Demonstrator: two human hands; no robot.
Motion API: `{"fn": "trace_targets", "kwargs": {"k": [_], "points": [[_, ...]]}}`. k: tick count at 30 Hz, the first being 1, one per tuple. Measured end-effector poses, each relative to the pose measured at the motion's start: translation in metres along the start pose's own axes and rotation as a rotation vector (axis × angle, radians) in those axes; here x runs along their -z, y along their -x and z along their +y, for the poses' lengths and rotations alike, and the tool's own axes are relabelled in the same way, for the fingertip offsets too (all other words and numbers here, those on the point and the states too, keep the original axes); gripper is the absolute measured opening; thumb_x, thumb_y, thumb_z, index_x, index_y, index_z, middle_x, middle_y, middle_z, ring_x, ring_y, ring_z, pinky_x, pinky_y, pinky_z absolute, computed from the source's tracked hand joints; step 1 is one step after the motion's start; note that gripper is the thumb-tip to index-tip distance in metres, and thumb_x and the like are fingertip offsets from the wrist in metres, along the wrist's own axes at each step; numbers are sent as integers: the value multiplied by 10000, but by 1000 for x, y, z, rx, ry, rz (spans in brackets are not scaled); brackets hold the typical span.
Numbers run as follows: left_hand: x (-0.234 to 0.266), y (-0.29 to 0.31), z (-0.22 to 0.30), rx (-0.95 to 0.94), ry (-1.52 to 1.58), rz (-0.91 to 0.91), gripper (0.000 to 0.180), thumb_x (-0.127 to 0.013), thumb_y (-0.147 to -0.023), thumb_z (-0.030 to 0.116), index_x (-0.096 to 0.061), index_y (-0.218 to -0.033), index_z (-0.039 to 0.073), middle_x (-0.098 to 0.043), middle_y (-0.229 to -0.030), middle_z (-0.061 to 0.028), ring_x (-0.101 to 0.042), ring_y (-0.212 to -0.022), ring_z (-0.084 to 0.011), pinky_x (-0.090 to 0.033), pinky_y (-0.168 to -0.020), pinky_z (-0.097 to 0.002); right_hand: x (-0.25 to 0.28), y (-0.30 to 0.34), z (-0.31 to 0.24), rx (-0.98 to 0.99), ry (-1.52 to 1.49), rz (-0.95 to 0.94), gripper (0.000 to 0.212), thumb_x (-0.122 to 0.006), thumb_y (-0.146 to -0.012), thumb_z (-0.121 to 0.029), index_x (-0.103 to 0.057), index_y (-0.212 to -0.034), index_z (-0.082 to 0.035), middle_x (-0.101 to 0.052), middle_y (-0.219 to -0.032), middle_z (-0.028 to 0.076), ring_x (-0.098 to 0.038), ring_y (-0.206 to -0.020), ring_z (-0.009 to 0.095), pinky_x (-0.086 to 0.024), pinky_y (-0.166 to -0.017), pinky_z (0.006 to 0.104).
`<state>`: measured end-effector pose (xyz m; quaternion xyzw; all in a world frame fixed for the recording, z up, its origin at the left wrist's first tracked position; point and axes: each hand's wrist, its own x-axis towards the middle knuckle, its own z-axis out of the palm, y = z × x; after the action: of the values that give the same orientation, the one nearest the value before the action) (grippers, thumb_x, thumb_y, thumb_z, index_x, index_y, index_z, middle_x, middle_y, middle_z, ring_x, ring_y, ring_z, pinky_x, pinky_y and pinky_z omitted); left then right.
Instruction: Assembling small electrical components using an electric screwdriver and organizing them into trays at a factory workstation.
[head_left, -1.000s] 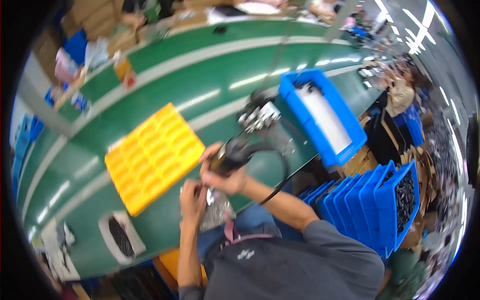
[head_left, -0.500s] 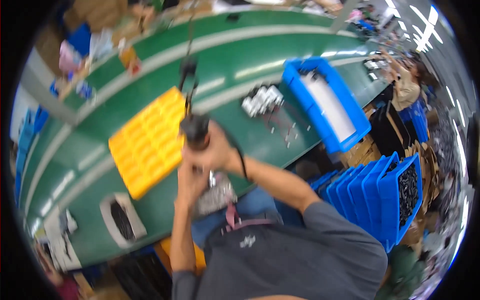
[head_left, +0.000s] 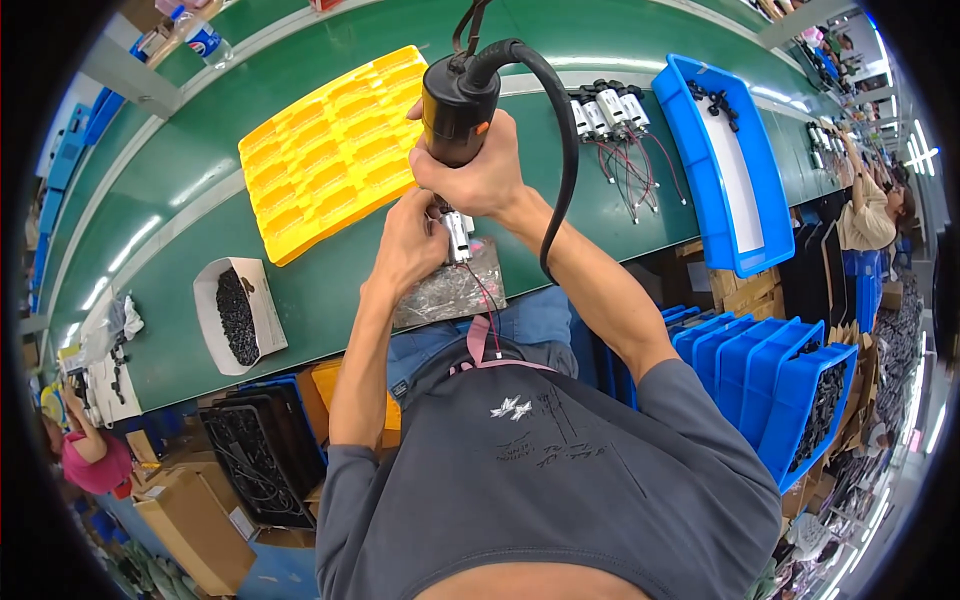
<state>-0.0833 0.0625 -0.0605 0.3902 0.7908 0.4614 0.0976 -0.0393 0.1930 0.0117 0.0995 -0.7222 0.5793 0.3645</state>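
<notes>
My right hand [head_left: 485, 170] is wrapped round a black electric screwdriver [head_left: 455, 115], held upright with its cable looping down past my forearm. Below it, my left hand [head_left: 408, 240] pinches a small silver motor [head_left: 457, 238], from which thin red and black wires trail toward me. The screwdriver's tip is hidden behind my fingers. Under the motor lies a flat block wrapped in clear film [head_left: 455, 287] at the bench edge. A yellow moulded tray [head_left: 335, 150] lies beyond my left hand. Several silver motors [head_left: 610, 112] with loose wires are grouped to the right.
On the green bench [head_left: 330, 290], a white box of small black parts [head_left: 265, 300] stands left. A long blue bin [head_left: 735, 190] holds a few black parts at the right. Stacked blue bins [head_left: 770, 400] stand by my right elbow. Other people work at both far sides.
The view has shifted and sharpened. Both hands remain together at the screwdriver, and the silver motor now shows clearly in my left fingers.
</notes>
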Motion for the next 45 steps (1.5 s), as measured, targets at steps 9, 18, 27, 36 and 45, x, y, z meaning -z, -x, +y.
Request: {"fn": "trace_targets", "kwargs": {"k": [9,18,27,36,45], "points": [[7,6,17,9,-34,-41,396,-564,-668,22,-523,-1060,-7,-552,-941,-161,-526,-898,-304,-410,-766,-385,-3,0,-2,22,-22,3,268,-638,-700,6,-565,-957,19,-553,-623,-9,-493,-543,45,-419,-503,220],[20,0,11,-152,-180,-161,828,-815,-549,291,-450,-1253,52,-501,-1215,-120,-402,-1178,-288,-247,-1002,-403,1,-10,-9,111,84,-39,226,-656,-673,-25,-586,-878,34,-563,-643,12,-497,-569,54,-432,-523,226],[11,-5,-3,-202,-97,-129,880,-841,-508,322,-448,-1245,45,-509,-1220,-136,-423,-1179,-308,-265,-1014,-421,2,-7,-1,102,85,-135,290,-655,-682,-24,-601,-962,26,-579,-699,19,-513,-605,64,-439,-552,231],[9,15,18,-265,-393,88,802,-804,-585,366,-452,-1213,13,-564,-1132,-194,-471,-1142,-330,-373,-956,-450,82,41,-8,-38,-226,206,590,-652,-728,-24,-409,-1260,50,-591,-676,63,-579,-598,153,-483,-605,273],[6,30,8,268,-573,-69,611,-726,-661,301,-482,-1116,-27,-626,-804,-256,-614,-771,-433,-501,-657,-459,80,90,-29,-243,-144,162,493,-645,-728,-1,-448,-1175,69,-577,-660,74,-570,-590,159,-480,-576,286]]}}
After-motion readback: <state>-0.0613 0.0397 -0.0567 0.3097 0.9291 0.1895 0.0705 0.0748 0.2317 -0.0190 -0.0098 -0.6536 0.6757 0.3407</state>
